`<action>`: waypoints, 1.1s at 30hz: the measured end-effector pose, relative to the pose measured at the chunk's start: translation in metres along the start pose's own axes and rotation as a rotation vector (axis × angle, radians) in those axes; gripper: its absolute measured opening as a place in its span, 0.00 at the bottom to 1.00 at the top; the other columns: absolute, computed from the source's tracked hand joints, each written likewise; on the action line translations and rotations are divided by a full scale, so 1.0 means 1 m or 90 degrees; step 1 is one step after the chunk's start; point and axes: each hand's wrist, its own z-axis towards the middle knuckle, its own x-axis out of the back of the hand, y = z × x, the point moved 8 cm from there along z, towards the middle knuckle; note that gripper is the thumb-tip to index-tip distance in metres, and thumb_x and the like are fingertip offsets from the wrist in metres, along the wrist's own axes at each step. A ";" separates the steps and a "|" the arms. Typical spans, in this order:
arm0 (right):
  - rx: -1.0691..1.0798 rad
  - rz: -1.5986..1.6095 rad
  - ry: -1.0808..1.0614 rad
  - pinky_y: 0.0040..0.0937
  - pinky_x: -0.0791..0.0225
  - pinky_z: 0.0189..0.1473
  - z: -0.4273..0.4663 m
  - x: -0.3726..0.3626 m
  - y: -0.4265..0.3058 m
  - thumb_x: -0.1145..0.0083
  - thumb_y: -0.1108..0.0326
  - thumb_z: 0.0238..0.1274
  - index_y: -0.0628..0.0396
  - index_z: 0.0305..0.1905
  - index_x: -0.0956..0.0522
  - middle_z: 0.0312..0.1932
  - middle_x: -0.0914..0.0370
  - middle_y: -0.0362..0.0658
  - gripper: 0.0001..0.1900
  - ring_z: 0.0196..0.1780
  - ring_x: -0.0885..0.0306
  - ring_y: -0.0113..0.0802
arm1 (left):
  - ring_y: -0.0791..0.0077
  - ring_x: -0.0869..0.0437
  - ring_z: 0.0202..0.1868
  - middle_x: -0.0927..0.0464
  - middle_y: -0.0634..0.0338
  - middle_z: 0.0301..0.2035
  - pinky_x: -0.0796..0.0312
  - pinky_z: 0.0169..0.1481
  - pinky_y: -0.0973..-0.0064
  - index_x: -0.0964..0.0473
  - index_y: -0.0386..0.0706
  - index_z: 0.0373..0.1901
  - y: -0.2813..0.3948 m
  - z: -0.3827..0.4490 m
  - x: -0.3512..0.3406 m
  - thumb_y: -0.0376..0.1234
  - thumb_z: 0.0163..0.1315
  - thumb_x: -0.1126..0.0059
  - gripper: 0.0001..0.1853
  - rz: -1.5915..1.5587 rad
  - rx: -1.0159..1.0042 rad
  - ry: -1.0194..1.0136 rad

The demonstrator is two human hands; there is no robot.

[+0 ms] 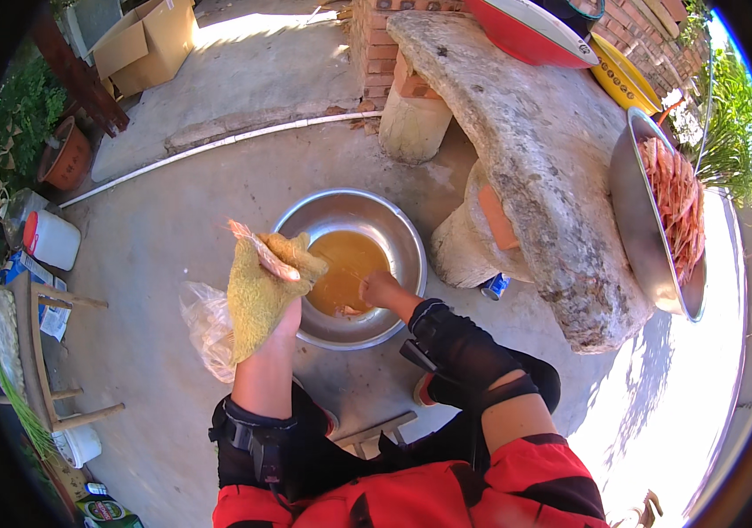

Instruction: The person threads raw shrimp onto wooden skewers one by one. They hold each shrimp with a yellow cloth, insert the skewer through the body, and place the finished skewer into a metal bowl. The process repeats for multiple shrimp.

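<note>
A yellow-green cloth is draped over my left hand, which holds a pink shrimp on top of the cloth, above the left rim of a wide metal basin. Brownish-yellow liquid lies in the basin, with a small pinkish piece near its lower edge. Over the liquid's right side is my right hand, its fingers drawn together; whether they pinch anything is too small to tell. A large metal bowl heaped with shrimp stands on the stone slab at the right.
The rough stone slab rests on stone supports and carries a red basin and a yellow basin. A clear plastic bag lies left of the metal basin. A blue can is under the slab; a wooden stool stands far left.
</note>
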 end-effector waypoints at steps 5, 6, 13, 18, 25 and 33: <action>0.147 -0.077 0.103 0.47 0.29 0.36 0.008 -0.048 -0.027 0.45 0.63 0.56 0.56 0.45 0.22 0.34 0.20 0.55 0.13 0.36 0.20 0.51 | 0.65 0.24 0.47 0.26 0.60 0.40 0.32 0.59 0.60 0.30 0.43 0.45 0.015 -0.017 0.011 0.46 0.68 0.51 0.17 0.025 -0.039 0.145; 0.177 -0.068 0.130 0.46 0.28 0.37 0.007 -0.054 -0.026 0.47 0.64 0.57 0.56 0.45 0.22 0.35 0.20 0.54 0.13 0.38 0.20 0.50 | 0.66 0.24 0.48 0.26 0.60 0.41 0.32 0.60 0.60 0.30 0.43 0.46 0.013 -0.018 0.014 0.46 0.68 0.51 0.17 0.025 -0.040 0.142; 0.086 -0.153 0.103 0.45 0.26 0.41 0.042 -0.143 0.023 0.53 0.67 0.60 0.56 0.41 0.23 0.36 0.19 0.54 0.10 0.42 0.19 0.49 | 0.60 0.22 0.47 0.24 0.53 0.43 0.29 0.55 0.59 0.28 0.40 0.47 0.018 -0.017 0.020 0.41 0.65 0.50 0.16 -0.102 -0.081 0.169; 0.013 -0.098 0.049 0.44 0.26 0.41 0.037 -0.141 0.022 0.48 0.64 0.56 0.56 0.39 0.21 0.35 0.18 0.51 0.10 0.42 0.19 0.47 | 0.62 0.23 0.46 0.25 0.56 0.39 0.29 0.55 0.60 0.29 0.40 0.45 0.022 -0.018 0.008 0.40 0.66 0.51 0.14 -0.001 -0.084 0.211; -0.032 0.141 0.054 0.30 0.32 0.26 0.031 -0.043 0.015 0.45 0.68 0.54 0.56 0.28 0.23 0.26 0.20 0.44 0.05 0.26 0.22 0.30 | 0.66 0.26 0.47 0.30 0.60 0.41 0.32 0.59 0.61 0.32 0.43 0.47 0.004 -0.016 0.014 0.43 0.69 0.52 0.14 -0.042 -0.023 0.237; -0.015 0.712 0.194 0.19 0.48 0.16 -0.093 0.140 -0.093 0.37 0.63 0.57 0.52 0.32 0.27 0.21 0.28 0.33 0.09 0.16 0.39 0.18 | 0.56 0.22 0.35 0.27 0.54 0.25 0.27 0.42 0.58 0.31 0.41 0.29 -0.009 0.001 0.029 0.52 0.66 0.51 0.23 0.032 -0.041 0.238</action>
